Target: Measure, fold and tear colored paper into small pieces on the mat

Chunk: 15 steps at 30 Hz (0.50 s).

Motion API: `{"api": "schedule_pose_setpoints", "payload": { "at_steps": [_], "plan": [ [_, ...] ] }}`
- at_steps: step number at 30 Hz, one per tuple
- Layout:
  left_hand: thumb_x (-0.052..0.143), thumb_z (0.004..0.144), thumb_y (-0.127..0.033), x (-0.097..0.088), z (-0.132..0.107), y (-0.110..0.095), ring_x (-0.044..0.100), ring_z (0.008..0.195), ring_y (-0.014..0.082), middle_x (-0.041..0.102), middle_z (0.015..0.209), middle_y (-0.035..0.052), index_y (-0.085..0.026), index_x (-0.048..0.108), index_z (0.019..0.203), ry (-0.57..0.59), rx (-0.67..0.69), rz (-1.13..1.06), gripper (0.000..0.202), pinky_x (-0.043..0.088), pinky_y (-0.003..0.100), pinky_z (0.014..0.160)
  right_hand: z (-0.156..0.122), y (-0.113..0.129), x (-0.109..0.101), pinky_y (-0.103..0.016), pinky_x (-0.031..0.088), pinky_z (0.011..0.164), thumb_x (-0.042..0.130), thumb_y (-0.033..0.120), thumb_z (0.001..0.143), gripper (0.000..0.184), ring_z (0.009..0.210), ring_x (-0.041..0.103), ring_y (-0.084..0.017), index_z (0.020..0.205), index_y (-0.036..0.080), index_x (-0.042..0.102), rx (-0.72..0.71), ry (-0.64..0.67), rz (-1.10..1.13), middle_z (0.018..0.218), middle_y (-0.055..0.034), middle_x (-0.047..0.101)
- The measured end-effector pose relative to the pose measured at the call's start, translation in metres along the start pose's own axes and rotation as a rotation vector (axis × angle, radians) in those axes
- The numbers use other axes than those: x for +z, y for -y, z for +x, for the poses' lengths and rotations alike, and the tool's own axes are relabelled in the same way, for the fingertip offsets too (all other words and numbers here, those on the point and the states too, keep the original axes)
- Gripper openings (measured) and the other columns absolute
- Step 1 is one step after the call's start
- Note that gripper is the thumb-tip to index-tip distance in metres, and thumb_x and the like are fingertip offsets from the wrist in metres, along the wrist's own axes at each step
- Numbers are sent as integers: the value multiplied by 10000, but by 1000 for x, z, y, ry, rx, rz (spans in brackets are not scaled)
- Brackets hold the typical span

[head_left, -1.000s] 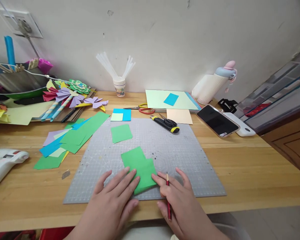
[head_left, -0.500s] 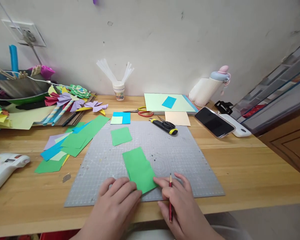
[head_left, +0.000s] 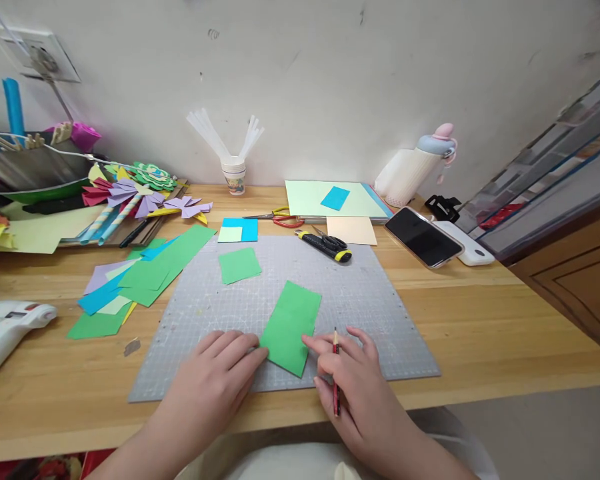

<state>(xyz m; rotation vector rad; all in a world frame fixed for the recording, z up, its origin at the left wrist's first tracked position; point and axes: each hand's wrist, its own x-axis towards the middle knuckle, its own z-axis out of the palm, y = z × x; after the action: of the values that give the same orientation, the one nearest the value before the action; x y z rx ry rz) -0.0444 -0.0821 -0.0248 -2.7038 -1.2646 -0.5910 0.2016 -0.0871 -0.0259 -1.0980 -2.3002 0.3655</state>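
A green paper rectangle (head_left: 291,327) lies tilted on the grey cutting mat (head_left: 360,293), near its front edge. My left hand (head_left: 220,373) rests palm down, its fingers stretched out and fingertips at the lower left edge of that paper. In my right hand (head_left: 355,380) a dark red pencil (head_left: 336,383) is held, tip pointing away from me. One fingertip of this hand touches the paper's right edge. Farther back on the mat is a smaller green paper piece (head_left: 240,265).
Around the mat's far edge are a utility knife (head_left: 325,247), small black scissors (head_left: 335,241) and red-yellow scissors (head_left: 280,215). Coloured paper scraps (head_left: 145,273) and a glue gun (head_left: 15,323) lie left. A phone (head_left: 424,239) and bottle (head_left: 415,170) are at right.
The green paper rectangle has turned clockwise, its far end now leaning right instead of left. My left hand has shifted a little left. The view has moved slightly.
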Motion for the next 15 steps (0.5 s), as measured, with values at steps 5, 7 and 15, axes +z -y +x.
{"api": "schedule_pose_setpoints", "payload": {
  "at_steps": [5, 7, 15],
  "plan": [
    [424, 920, -125, 0, -8, -2, 582, 932, 185, 671, 1035, 30, -211, 628, 1078, 17, -45, -47, 272, 413, 334, 803, 13, 1, 1, -441, 258, 1019, 496, 39, 732, 229, 1002, 519, -182, 858, 230, 486, -96, 196, 22, 1126, 9, 674],
    [428, 928, -151, -1, -9, -3, 585, 926, 189, 681, 1020, 19, -218, 633, 1069, 22, -53, -59, 257, 404, 338, 801, 20, 3, 2, -438, 227, 1036, 501, 49, 733, 230, 1012, 514, -180, 871, 232, 491, -144, 245, 17, 1117, 21, 676],
    [424, 931, -158, 0, -11, -5, 591, 913, 176, 684, 1020, 18, -219, 646, 1057, -2, -81, -75, 263, 405, 333, 780, 33, 4, 9, -453, 172, 1064, 499, 82, 762, 271, 1085, 501, -197, 980, 243, 517, -248, 336, -45, 1093, 5, 677]
  ]
}}
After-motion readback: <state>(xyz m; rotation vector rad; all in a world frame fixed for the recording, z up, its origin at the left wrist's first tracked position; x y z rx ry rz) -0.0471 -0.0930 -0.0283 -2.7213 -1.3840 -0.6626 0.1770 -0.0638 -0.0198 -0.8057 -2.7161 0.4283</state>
